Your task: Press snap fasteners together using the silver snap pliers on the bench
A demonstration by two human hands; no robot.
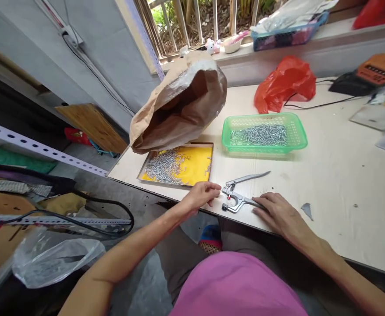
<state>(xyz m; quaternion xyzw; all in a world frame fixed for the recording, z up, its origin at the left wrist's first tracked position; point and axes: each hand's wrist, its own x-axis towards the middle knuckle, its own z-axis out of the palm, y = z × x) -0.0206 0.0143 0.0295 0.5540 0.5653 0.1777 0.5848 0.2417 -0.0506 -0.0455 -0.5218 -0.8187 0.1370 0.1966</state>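
Note:
On the table near its front edge lies a metal hand tool (237, 199) with a C-shaped jaw, its upper handle spread away. My right hand (274, 211) rests at the lower handle, fingers wrapped on its end. Beside the jaw, my left hand (204, 196) is pinched, its fingertips close to the tool's head; what they hold, if anything, is too small to make out. Behind my left hand, a shallow tray (197, 164) with a yellow bottom bears many small metal pins (166, 166). A green basket (297, 131) further back holds more metal pins (266, 134).
A large open brown paper bag (179, 109) leans over the tray's back. Behind the basket lies a red plastic bag (284, 83). A black and orange charger (366, 74) with a cable is at the back right. A small grey piece (307, 210) lies right of my right hand.

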